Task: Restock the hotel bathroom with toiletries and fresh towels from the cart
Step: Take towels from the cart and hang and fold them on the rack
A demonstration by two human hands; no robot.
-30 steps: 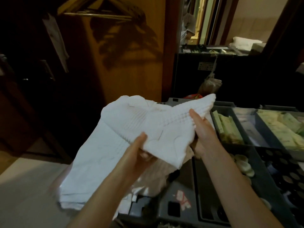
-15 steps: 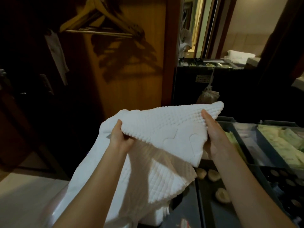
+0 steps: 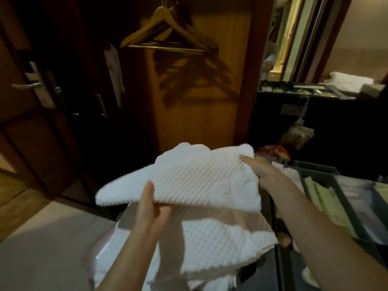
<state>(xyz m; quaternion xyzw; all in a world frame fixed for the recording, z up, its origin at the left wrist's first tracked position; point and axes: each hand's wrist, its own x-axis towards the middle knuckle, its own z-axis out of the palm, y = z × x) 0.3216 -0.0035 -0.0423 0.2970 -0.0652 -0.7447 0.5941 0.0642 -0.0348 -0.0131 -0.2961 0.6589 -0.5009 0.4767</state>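
Observation:
A white waffle-textured towel [image 3: 195, 177] is held up folded over the cart, with its lower part [image 3: 218, 242] hanging down. My left hand [image 3: 151, 206] grips its near left edge, thumb on top. My right hand [image 3: 258, 171] grips the far right corner. The grey cart [image 3: 319, 171] lies at the right, with trays of pale green toiletry packets [image 3: 327, 204] in its compartments.
Wooden hangers [image 3: 165, 32] hang in an open wardrobe ahead. A dark door with a metal handle [image 3: 27, 85] stands at the left. A second cart top with folded white towels [image 3: 348, 80] is at the back right. Pale floor [image 3: 42, 238] lies at the lower left.
The towel has been folded flatter and lowered a little. My left hand moved from the far upper edge to the near edge, and the view has tilted up.

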